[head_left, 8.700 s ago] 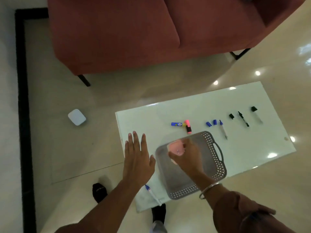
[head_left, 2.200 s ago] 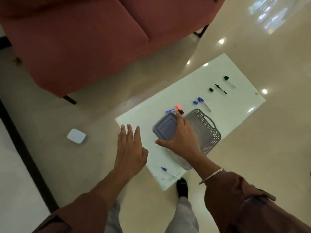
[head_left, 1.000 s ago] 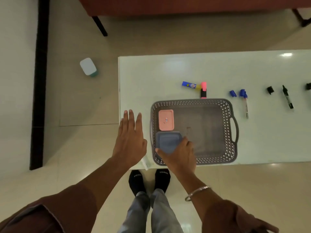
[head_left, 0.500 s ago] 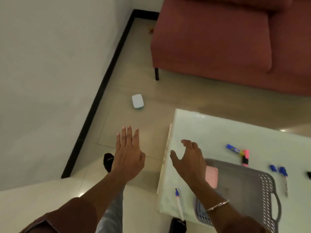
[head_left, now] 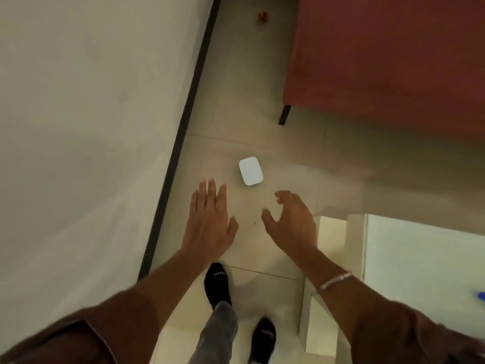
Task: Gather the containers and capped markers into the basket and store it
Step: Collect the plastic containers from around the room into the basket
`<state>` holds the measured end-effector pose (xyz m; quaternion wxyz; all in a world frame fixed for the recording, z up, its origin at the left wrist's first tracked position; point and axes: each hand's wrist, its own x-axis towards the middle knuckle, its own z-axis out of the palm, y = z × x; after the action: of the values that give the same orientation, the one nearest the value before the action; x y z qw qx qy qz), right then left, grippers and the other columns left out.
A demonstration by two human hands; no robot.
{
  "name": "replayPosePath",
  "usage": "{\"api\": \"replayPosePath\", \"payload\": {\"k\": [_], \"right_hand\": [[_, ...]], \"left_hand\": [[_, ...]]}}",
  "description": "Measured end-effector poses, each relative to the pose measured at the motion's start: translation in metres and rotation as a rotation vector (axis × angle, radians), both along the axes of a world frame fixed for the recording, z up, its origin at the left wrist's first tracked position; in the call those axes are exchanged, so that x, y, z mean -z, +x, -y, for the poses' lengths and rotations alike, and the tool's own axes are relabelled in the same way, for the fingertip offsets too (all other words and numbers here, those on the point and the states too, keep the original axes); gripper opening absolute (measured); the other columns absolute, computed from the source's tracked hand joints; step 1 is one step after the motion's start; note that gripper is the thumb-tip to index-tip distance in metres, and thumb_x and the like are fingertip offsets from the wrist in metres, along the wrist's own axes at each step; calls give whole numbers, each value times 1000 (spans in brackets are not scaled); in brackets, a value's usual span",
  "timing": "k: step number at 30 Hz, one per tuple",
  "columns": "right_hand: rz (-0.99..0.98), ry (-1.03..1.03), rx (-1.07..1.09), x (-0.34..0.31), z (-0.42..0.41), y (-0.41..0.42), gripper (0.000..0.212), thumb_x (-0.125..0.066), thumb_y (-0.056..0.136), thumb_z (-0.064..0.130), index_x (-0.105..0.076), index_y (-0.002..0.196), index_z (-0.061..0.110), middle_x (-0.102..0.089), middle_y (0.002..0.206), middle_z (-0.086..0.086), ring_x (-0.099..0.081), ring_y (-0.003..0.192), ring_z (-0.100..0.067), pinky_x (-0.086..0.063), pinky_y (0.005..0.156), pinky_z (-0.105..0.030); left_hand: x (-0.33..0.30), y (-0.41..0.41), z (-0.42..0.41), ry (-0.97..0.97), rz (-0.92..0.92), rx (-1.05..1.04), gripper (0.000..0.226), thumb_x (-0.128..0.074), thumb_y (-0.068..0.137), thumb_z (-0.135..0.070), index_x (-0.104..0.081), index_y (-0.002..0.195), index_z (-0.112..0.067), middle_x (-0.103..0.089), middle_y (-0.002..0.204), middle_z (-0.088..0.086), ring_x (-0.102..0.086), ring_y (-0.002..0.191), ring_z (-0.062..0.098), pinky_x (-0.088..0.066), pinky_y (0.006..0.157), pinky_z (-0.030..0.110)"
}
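Observation:
A small white-lidded container (head_left: 250, 171) lies on the tiled floor, just beyond my fingertips. My left hand (head_left: 210, 223) hovers flat and open to its lower left. My right hand (head_left: 291, 222) is open with curled fingers, to the container's lower right and above the floor. Neither hand touches it. A blue marker tip (head_left: 480, 295) shows at the right edge on the white table (head_left: 420, 258). The basket is out of view.
A red sofa (head_left: 388, 61) with a dark leg stands at the upper right. A white wall with black skirting (head_left: 181, 127) runs along the left. The table's corner sits close to my right forearm. My feet in black socks stand below on the floor.
The view has swung left off the table; the basket and markers have dropped out of sight. Both hands have moved toward the white container on the floor, and my right hand left the table.

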<state>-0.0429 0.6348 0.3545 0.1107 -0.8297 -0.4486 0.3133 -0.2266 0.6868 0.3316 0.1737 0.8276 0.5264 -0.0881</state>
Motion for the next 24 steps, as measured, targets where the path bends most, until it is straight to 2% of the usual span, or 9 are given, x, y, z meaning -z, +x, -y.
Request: {"api": "replayPosePath", "payload": {"k": [4, 8, 11, 14, 17, 19, 22, 24], "right_hand": [[18, -4, -38, 103, -58, -10, 51, -68, 94, 42, -55, 137, 18, -65, 125, -4, -64, 114, -26, -55, 87, -39], [47, 3, -31, 227, -109, -7, 56, -71, 91, 39, -54, 138, 14, -62, 129, -9, -62, 119, -32, -56, 91, -44], [82, 2, -36, 317, -140, -1, 70, -76, 88, 42, -49, 145, 13, -55, 138, -12, -56, 126, -34, -54, 94, -45], [102, -4, -31, 393, -164, 4, 94, -86, 77, 46, -39, 150, 9, -47, 144, -15, -51, 130, -37, -53, 98, -50], [72, -14, 22, 441, -183, 4, 119, -94, 66, 48, -27, 155, 9, -43, 147, -16, -50, 132, -39, -53, 101, -54], [59, -4, 65, 457, -192, 2, 124, -96, 64, 44, -22, 158, 10, -44, 147, -17, -50, 132, -40, -52, 102, -55], [66, 44, 81, 446, -192, -2, 123, -96, 64, 40, -22, 159, 11, -47, 144, -16, -51, 131, -39, -51, 101, -52], [41, 77, 87, 412, -182, -4, 123, -95, 63, 40, -23, 158, 11, -48, 142, -15, -52, 129, -38, -53, 100, -51]], "left_hand": [[92, 3, -55, 59, -1, 40, 82, -49, 100, -47, -17, 162, -6, -12, 171, 24, -8, 160, 41, -8, 128, 51], [208, 6, -98, 84, -72, 60, 87, -44, 101, -58, -10, 164, -9, -5, 172, 22, -2, 160, 41, -2, 127, 50], [293, 9, -123, 96, -117, 55, 89, -43, 100, -61, -6, 164, -11, -1, 173, 20, 0, 160, 40, 0, 127, 49], [361, 6, -137, 82, -130, 47, 90, -48, 99, -54, -5, 164, -7, 1, 172, 24, 3, 160, 41, 0, 127, 50], [401, 2, -151, 87, -138, 41, 92, -50, 99, -51, -4, 164, -5, 3, 171, 25, 7, 160, 41, -1, 128, 51], [413, 1, -158, 93, -143, 29, 92, -51, 98, -50, -4, 164, -5, 2, 171, 26, 6, 160, 41, -3, 129, 51], [405, -2, -156, 103, -156, 11, 91, -51, 99, -51, -5, 163, -5, 0, 171, 26, 4, 160, 42, -3, 128, 51], [375, 0, -145, 89, -141, 10, 91, -51, 99, -50, -6, 163, -5, 0, 171, 27, 4, 160, 42, -3, 128, 52]]}}
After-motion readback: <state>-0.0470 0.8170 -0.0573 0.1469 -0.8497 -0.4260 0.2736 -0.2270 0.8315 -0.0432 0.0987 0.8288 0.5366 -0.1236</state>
